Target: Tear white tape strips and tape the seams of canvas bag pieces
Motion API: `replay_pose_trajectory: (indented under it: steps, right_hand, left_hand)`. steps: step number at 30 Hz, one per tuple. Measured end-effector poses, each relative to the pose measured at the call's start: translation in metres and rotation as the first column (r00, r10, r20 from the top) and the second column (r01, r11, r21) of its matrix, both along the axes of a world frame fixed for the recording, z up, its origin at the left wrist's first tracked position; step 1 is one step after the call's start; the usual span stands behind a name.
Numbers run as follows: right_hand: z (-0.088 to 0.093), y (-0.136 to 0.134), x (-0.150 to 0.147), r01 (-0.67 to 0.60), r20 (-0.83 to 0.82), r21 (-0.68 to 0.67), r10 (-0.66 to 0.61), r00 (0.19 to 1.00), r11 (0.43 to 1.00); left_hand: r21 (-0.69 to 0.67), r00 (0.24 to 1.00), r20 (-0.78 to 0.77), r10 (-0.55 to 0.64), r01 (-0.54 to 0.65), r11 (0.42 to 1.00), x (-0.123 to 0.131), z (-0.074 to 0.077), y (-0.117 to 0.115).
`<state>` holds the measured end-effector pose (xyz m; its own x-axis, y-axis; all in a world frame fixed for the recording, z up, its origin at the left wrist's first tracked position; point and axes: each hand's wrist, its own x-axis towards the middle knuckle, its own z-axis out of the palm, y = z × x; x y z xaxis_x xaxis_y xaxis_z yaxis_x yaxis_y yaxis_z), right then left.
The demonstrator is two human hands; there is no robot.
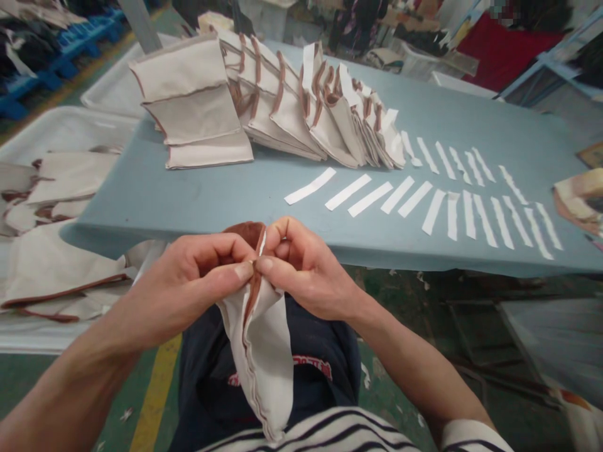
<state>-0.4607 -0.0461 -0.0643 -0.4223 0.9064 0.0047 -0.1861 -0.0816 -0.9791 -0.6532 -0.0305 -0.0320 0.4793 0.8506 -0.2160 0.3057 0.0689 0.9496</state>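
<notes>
A cream fabric piece [271,351] with brown edging hangs over my lap, its upper end pinched between both hands. My left hand [207,270] grips the brown edge with thumb and forefinger. Touching it at the same spot, my right hand [301,267] pinches the edge from the other side, its fingers curled. A thin white sliver shows between my hands at the seam. Beyond them, a row of similar cream pieces [202,116] with brown trim leans and overlaps on the blue-grey table [198,207]. White strips [311,186] lie in two rows to the right.
At the left, white bins [51,119] hold more cream pieces [66,263]. A metal post [141,25] rises behind the table's left end. A roll of tape [581,194] appears at the right edge. Red cloth [509,53] and blurred people are in the background.
</notes>
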Motion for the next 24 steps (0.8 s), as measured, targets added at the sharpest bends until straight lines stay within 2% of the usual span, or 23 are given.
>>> replay_pose_trajectory:
  steps: [4, 7, 10, 12, 15, 18, 20, 24]
  right_hand:
    - [0.005, 0.000, 0.002, -0.016, 0.011, 0.027, 0.016, 1.000, 0.999]
    - [0.008, -0.002, 0.002, -0.012, 0.088, 0.104, 0.003, 0.996, 0.994]
    - [0.006, -0.006, -0.002, 0.038, 0.175, 0.228, -0.080, 0.981, 0.973]
    - [0.002, -0.009, -0.006, 0.096, 0.230, 0.352, -0.186, 0.955, 0.931]
    - [-0.003, -0.014, -0.012, 0.160, 0.310, 0.520, -0.360, 0.880, 0.839]
    - [-0.008, -0.015, -0.016, 0.185, 0.361, 0.575, -0.450, 0.817, 0.797]
    - [-0.011, -0.014, -0.017, 0.219, 0.362, 0.560, -0.474, 0.802, 0.799]
    - [-0.015, -0.011, -0.018, 0.316, 0.276, 0.438, -0.460, 0.844, 0.842]
  left_hand:
    - [0.007, 0.998, -0.042, -0.057, 0.057, 0.998, -0.005, 0.009, 0.006]
    - [0.025, 0.995, -0.081, -0.055, 0.057, 0.998, -0.003, 0.016, 0.007]
    - [0.104, 0.989, -0.148, -0.013, 0.028, 0.994, 0.000, 0.018, 0.004]
    - [0.191, 0.981, -0.189, 0.053, -0.016, 0.981, 0.002, 0.015, -0.001]
    - [0.271, 0.973, -0.181, 0.144, -0.092, 0.958, 0.007, 0.007, -0.010]
    - [0.295, 0.967, -0.133, 0.217, -0.170, 0.940, 0.014, 0.000, -0.017]
    - [0.240, 0.961, -0.103, 0.255, -0.225, 0.944, 0.018, -0.006, -0.021]
    - [-0.018, 0.953, 0.044, 0.301, -0.300, 0.954, 0.019, -0.019, -0.027]
